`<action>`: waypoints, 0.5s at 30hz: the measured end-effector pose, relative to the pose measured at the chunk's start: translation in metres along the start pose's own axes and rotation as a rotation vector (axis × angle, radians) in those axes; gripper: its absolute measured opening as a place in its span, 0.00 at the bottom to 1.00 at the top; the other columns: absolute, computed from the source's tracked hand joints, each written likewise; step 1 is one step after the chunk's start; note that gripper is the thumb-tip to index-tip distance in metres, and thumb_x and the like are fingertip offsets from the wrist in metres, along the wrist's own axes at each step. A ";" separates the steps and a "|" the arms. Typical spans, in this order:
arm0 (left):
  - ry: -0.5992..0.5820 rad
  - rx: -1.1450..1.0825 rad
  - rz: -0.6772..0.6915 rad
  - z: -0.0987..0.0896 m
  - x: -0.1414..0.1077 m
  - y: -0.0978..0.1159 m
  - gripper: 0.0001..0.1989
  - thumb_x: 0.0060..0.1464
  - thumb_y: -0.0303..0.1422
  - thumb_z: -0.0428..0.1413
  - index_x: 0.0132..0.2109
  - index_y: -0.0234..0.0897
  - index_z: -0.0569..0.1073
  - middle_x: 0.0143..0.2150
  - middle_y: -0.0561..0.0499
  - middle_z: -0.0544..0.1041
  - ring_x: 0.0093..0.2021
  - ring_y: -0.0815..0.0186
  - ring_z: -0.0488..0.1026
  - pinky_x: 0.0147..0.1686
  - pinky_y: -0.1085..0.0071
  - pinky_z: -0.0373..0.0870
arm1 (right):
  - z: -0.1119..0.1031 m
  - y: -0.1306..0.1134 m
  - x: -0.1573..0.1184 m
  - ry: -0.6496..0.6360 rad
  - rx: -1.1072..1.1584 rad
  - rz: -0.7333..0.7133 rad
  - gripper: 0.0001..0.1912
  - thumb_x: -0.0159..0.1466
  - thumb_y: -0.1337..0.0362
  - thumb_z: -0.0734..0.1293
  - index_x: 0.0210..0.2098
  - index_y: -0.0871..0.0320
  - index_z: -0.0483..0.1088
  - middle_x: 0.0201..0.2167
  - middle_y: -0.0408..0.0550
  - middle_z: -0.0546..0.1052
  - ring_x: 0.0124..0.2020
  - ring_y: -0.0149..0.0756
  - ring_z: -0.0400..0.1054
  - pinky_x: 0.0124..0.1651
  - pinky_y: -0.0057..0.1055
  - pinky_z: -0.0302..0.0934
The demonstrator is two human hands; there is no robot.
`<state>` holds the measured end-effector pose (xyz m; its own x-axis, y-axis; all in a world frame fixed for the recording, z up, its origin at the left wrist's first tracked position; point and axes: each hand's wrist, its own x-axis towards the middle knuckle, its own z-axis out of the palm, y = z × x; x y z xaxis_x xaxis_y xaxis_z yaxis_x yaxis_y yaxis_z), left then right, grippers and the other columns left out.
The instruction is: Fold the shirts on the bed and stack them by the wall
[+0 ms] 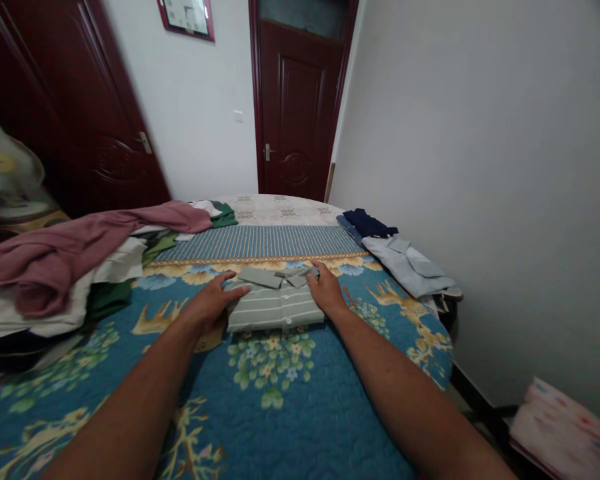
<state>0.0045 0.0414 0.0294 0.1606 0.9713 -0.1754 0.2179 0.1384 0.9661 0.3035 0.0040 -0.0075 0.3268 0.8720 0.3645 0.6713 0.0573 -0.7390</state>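
A grey-green polo shirt with white stripes (260, 308) lies folded into a flat rectangle, collar at the far side and buttons down its middle. At its left edge is my left hand (219, 300), the thumb over the top and the other fingers partly hidden along the side. My right hand (326, 288) grips the far right corner beside the collar, its thumb on the cloth. Beneath the shirt spreads a blue quilted cover (330, 400) printed with flowers and deer.
To the left is a loose heap of clothes with a pink garment (100, 233) on top. Folded clothes, a navy one (369, 223) and a light grey shirt (405, 265), lie along the right edge. A wall (480, 167) stands close on the right.
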 end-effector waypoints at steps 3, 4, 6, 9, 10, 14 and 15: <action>0.092 0.172 0.133 -0.001 -0.001 -0.006 0.36 0.51 0.37 0.68 0.66 0.38 0.73 0.53 0.42 0.83 0.44 0.56 0.82 0.41 0.65 0.77 | 0.000 0.003 0.000 -0.007 -0.024 -0.008 0.24 0.68 0.64 0.66 0.63 0.58 0.71 0.60 0.56 0.78 0.60 0.46 0.73 0.65 0.41 0.62; 0.146 0.201 0.165 0.000 0.000 -0.008 0.35 0.52 0.35 0.66 0.67 0.38 0.72 0.55 0.41 0.82 0.46 0.56 0.82 0.44 0.64 0.77 | 0.001 0.004 0.000 -0.008 -0.033 -0.012 0.24 0.68 0.64 0.66 0.63 0.58 0.71 0.60 0.57 0.78 0.61 0.47 0.72 0.65 0.41 0.62; 0.250 0.245 0.203 0.002 0.005 -0.014 0.35 0.54 0.32 0.64 0.69 0.37 0.70 0.59 0.39 0.80 0.50 0.56 0.81 0.49 0.63 0.76 | 0.001 0.006 0.000 -0.002 -0.054 -0.015 0.24 0.68 0.64 0.65 0.63 0.59 0.71 0.58 0.57 0.79 0.60 0.47 0.73 0.65 0.40 0.63; 0.358 0.303 0.311 0.001 0.011 -0.017 0.29 0.57 0.29 0.59 0.66 0.36 0.72 0.62 0.38 0.78 0.52 0.56 0.80 0.55 0.60 0.76 | 0.001 0.007 -0.002 0.034 -0.101 -0.036 0.24 0.68 0.62 0.64 0.62 0.60 0.72 0.56 0.59 0.79 0.58 0.48 0.73 0.64 0.41 0.64; 0.401 0.330 0.377 0.000 0.011 -0.016 0.25 0.59 0.29 0.57 0.63 0.35 0.74 0.61 0.39 0.78 0.53 0.56 0.80 0.57 0.58 0.75 | 0.000 0.007 -0.003 0.056 -0.121 -0.057 0.24 0.68 0.62 0.64 0.61 0.61 0.72 0.55 0.60 0.79 0.57 0.48 0.73 0.64 0.42 0.64; 0.479 0.526 0.713 0.003 0.001 -0.005 0.20 0.67 0.33 0.49 0.60 0.37 0.76 0.62 0.40 0.77 0.65 0.55 0.72 0.69 0.53 0.65 | -0.006 -0.001 -0.008 0.147 -0.214 -0.198 0.24 0.70 0.60 0.62 0.61 0.64 0.72 0.58 0.65 0.76 0.63 0.51 0.67 0.68 0.47 0.60; 0.430 0.591 0.779 0.008 -0.004 -0.002 0.21 0.69 0.34 0.48 0.63 0.37 0.74 0.65 0.40 0.75 0.68 0.56 0.69 0.71 0.53 0.62 | -0.007 -0.004 -0.011 0.152 -0.236 -0.236 0.25 0.71 0.59 0.61 0.62 0.64 0.72 0.60 0.65 0.74 0.65 0.52 0.65 0.69 0.49 0.58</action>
<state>0.0113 0.0361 0.0266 0.1286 0.7543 0.6438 0.6522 -0.5534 0.5181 0.3019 -0.0092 -0.0044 0.2282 0.7650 0.6023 0.8694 0.1184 -0.4798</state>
